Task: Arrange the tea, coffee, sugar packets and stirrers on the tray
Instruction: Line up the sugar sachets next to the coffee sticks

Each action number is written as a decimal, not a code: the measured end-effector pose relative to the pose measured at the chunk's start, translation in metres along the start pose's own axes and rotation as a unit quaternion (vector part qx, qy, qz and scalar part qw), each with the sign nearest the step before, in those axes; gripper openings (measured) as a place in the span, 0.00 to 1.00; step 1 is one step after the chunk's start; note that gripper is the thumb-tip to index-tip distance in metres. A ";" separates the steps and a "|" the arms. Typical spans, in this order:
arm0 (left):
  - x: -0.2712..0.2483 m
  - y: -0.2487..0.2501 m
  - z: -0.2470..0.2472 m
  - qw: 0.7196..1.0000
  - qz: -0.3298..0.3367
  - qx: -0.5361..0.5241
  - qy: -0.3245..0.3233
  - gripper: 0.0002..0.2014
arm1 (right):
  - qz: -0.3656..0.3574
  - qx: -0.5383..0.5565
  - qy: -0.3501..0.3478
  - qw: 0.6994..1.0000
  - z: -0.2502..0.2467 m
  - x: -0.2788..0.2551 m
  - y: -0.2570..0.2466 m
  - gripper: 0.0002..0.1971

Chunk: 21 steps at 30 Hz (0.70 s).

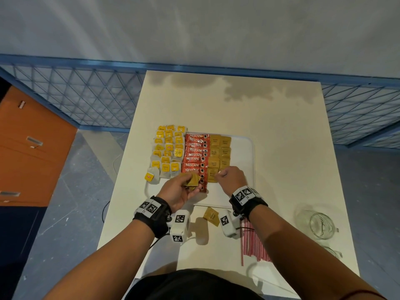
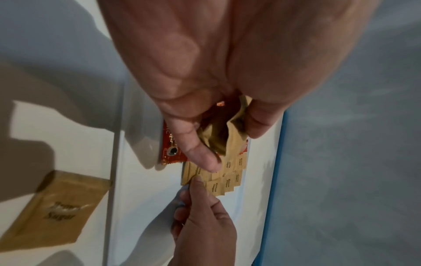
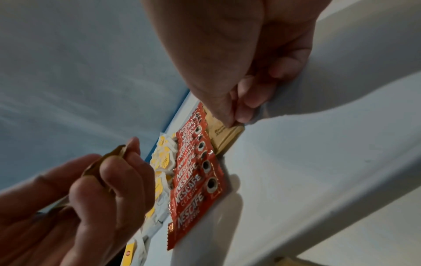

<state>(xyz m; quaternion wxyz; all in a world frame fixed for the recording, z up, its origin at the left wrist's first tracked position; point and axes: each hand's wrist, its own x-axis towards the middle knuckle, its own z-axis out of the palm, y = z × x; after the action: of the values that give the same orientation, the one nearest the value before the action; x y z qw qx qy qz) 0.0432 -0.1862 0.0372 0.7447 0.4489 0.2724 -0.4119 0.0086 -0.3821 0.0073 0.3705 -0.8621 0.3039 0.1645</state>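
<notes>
A white tray (image 1: 249,152) holds yellow-tagged tea bags (image 1: 168,148) on the left, red Nescafe coffee sachets (image 1: 195,156) in the middle and brown sugar packets (image 1: 219,152) on the right. My left hand (image 1: 179,188) hovers over the tray's near edge and grips a small bunch of brown sugar packets (image 2: 230,136). My right hand (image 1: 230,177) pinches the nearest sugar packet (image 3: 227,135) lying flat in the sugar column. One loose sugar packet (image 1: 211,215) lies on the table in front of the tray. Red stirrers (image 1: 252,243) lie bundled at the near right.
The tray sits on a white table (image 1: 270,118). A clear glass jar (image 1: 320,224) lies at the table's right side. A blue mesh fence (image 1: 86,98) runs behind the table, and an orange cabinet (image 1: 30,152) stands to the left.
</notes>
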 end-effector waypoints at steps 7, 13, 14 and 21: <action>0.000 -0.006 -0.001 0.984 0.066 0.168 -0.004 0.09 | -0.094 0.084 -0.038 0.991 -0.006 -0.014 -0.007 0.10; -0.001 -0.008 0.001 0.970 0.103 0.219 0.006 0.09 | -0.158 0.191 -0.162 0.955 -0.028 -0.044 -0.020 0.09; -0.001 -0.008 0.001 0.971 0.104 0.216 0.004 0.09 | -0.168 0.189 -0.169 0.953 -0.029 -0.046 -0.019 0.08; -0.004 -0.001 0.007 0.985 0.080 0.149 -0.023 0.10 | -0.146 0.204 -0.128 0.959 -0.030 -0.048 -0.014 0.05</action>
<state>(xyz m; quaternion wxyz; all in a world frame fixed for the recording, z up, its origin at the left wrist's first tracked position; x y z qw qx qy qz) 0.0406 -0.1907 0.0429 0.7061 0.5655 0.1545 -0.3973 -0.0172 -0.3770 0.0598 0.5944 -0.7750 0.1518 0.1519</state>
